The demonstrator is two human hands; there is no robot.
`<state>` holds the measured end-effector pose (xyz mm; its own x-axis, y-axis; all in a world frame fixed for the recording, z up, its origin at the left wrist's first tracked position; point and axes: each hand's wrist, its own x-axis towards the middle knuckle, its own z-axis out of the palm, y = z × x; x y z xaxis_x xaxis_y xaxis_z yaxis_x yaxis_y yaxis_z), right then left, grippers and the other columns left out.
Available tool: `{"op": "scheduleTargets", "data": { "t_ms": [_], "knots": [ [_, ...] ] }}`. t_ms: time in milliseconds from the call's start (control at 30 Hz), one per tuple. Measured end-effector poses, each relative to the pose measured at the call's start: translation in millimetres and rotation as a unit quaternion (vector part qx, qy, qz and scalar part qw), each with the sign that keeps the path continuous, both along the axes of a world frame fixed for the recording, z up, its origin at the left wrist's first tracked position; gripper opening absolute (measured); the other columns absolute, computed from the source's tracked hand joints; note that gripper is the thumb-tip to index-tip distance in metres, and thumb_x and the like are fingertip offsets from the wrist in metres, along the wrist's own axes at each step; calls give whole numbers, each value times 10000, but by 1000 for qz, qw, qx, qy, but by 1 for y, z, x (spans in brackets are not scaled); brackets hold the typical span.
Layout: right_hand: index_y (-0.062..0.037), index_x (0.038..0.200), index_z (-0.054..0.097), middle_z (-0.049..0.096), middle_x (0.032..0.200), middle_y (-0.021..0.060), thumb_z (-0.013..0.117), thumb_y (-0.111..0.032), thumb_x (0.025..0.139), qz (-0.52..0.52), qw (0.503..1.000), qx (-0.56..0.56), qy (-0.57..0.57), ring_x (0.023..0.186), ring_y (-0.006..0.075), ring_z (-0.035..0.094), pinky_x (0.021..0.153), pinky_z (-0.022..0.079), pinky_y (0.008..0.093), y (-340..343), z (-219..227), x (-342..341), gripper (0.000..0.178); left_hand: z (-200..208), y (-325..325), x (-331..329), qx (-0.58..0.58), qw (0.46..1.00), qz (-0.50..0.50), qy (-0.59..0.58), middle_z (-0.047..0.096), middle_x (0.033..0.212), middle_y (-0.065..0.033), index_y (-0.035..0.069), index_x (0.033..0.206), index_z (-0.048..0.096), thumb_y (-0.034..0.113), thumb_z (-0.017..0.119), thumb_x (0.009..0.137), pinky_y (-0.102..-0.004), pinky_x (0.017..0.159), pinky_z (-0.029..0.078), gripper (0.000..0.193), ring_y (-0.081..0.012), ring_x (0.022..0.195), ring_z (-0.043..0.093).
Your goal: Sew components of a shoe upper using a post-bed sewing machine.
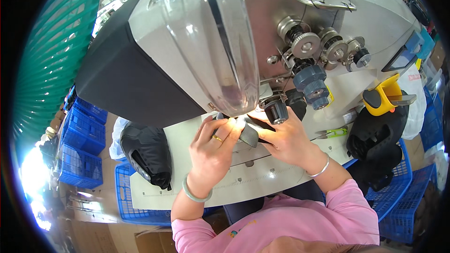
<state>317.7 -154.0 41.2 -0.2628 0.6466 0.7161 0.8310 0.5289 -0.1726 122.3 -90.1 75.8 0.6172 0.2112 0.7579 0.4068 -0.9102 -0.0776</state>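
Both my hands work at the sewing machine (154, 61), just below its clear plastic guard (213, 51). My left hand (211, 147), with a ring and a pale bangle, has its fingers pressed onto a dark grey fabric piece (249, 136). From the other side my right hand (290, 138), with a silver bangle at the wrist, pinches the same piece with its thumb and fingers. Part of the fabric lies under the machine head, where the guard and my fingers hide it. The needle cannot be made out.
A black shoe-like fabric piece (147, 154) rests on the white table (187, 197) at left; similar black pieces (375, 133) pile up at right. Green-handled snips (336, 132) and a yellow tool (386, 94) lie right. Blue crates (82, 164) flank the table. Thread knobs (311, 84) jut out above.
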Motion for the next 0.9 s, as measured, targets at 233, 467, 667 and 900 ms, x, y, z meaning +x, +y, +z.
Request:
{"op": "scheduleTargets", "data": {
  "t_ms": [233,467,667,900],
  "knots": [
    [-113,1007,664,589,1160,56,732,-59,626,3,1000,-4,11,1130,275,526,906,397,423,3,-2,0,390,-2,0,1,-15,1000,16,11,639,987,-54,55,1013,703,20,667,660,-422,867,543,356,-232,901,630],
    [-101,1053,647,602,1157,58,726,-58,650,21,999,19,36,1178,292,515,928,393,445,4,-1,-4,413,2,-2,3,5,1000,23,2,635,940,-54,49,984,702,9,676,670,-396,802,550,318,-233,826,625],
    [-128,1061,653,621,1108,27,715,-76,669,0,1000,19,11,1145,273,530,927,397,432,1,6,-6,400,2,11,-5,-275,952,-5,-133,643,729,-101,51,948,720,-42,712,697,-321,606,496,268,-261,677,616],
    [-133,1038,694,636,1120,13,691,-63,666,-21,1000,0,-8,1131,236,550,932,409,401,-1,7,-3,379,-4,0,0,-4,1000,-1,-29,663,887,-53,27,934,713,-3,666,622,-345,717,559,316,-232,834,647]
  ]
}}
